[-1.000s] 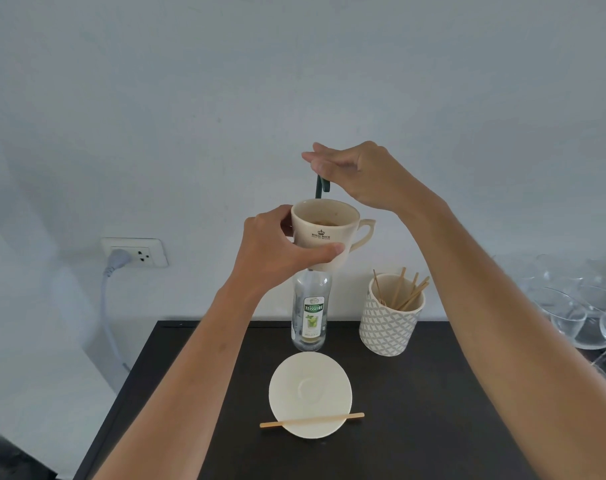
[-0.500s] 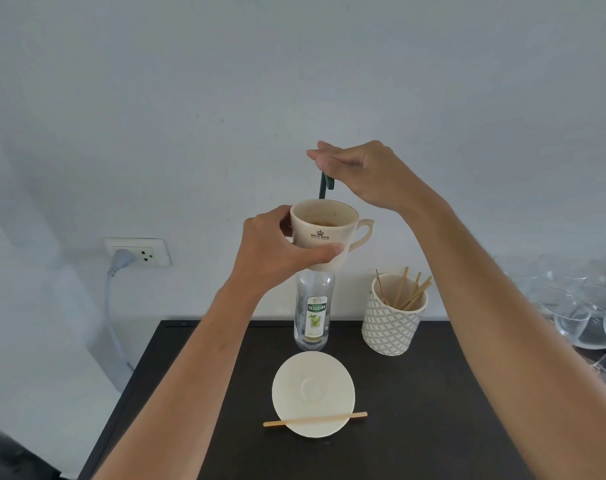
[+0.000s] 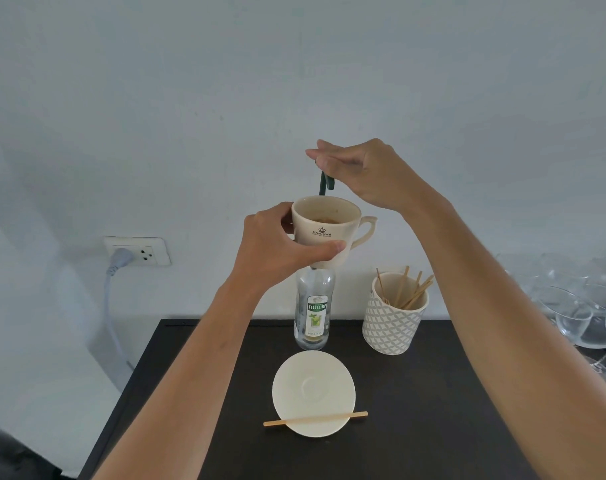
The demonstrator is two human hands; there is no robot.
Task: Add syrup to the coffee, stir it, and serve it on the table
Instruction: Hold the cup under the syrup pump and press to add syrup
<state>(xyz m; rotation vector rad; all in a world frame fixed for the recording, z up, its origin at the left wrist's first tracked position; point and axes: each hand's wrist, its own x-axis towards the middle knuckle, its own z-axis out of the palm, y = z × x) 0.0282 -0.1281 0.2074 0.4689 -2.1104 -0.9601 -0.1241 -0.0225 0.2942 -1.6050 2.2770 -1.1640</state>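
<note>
- Here, my left hand [image 3: 274, 251] gripped the cream ceramic coffee cup [image 3: 326, 221], fingers curled round it, above the clear glass syrup bottle [image 3: 313, 306].
- My right hand [image 3: 360, 171] pressed straight fingers on its dark green pump spout [image 3: 324, 183].

Dark bench [image 3: 433, 393], lower middle of frame.
At its back stand a syrup bottle [image 3: 313, 313] and a patterned cup [image 3: 391, 327] with sticks; nearer lies a saucer [image 3: 313, 386], one wooden stirrer [image 3: 315, 418] across its lower rim.
</note>
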